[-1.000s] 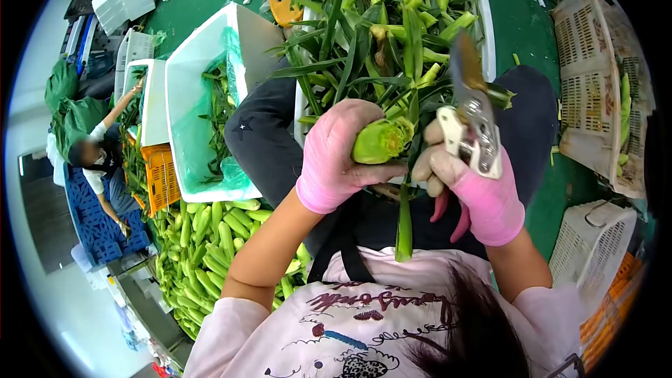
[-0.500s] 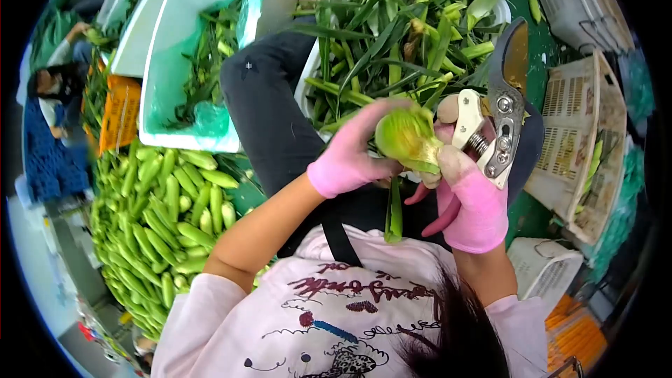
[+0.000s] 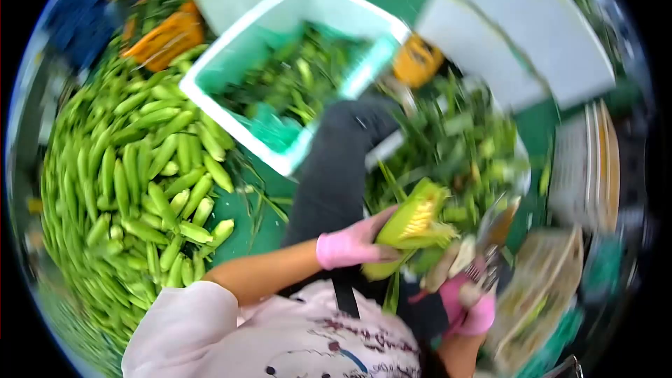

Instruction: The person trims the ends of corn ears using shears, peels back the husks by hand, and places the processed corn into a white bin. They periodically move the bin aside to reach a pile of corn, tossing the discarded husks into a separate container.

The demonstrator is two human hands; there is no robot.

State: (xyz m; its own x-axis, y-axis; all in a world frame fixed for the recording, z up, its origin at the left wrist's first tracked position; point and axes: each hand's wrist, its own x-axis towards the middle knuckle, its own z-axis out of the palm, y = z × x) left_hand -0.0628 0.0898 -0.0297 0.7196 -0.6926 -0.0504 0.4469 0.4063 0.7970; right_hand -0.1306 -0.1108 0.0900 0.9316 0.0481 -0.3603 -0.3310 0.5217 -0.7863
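Note:
My left hand (image 3: pixel 353 243), in a pink glove, is closed around an ear of corn (image 3: pixel 420 220). Yellow kernels show where the green husk is peeled open. Just to the right, my right hand (image 3: pixel 465 301), also gloved in pink, grips a pair of pruning shears (image 3: pixel 498 227), whose blades point up and away from me. The shears and fingers are smeared by motion. Loose husk hangs below the corn between my hands.
A big heap of green corn ears (image 3: pixel 140 175) covers the floor at left. Ahead stands a white foam box (image 3: pixel 241 49) with green lining and leaves inside. Husks (image 3: pixel 455 147) fill a white tub beyond my hands. An orange crate (image 3: pixel 164 36) and plastic baskets (image 3: pixel 535 287) stand around.
The view has swung left, bringing the corn heap further in. The corn has been turned, and its kernels now show; the right hand with the shears has drawn away from its stem end.

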